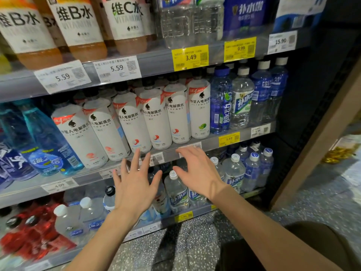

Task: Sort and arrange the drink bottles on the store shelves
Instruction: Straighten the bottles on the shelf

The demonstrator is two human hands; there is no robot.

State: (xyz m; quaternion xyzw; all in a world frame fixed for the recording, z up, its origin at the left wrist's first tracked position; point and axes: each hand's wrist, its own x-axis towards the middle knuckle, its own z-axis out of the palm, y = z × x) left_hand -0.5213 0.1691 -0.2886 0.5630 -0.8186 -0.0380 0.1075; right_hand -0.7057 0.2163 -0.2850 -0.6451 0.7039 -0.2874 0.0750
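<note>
Grey store shelves (154,61) are stocked with white bottles (175,114); nearer, the left hand (134,184) and right hand (197,171) are held spread open, gripping nothing.

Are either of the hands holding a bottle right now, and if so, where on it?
Nothing is held. The left hand and right hand are both spread open in front of the shelf edge, below the white bottles, with no grip on any bottle.

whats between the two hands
In the head view, a clear white-capped bottle on the lower shelf shows in the gap between the left hand and right hand; neither touches it.
</note>
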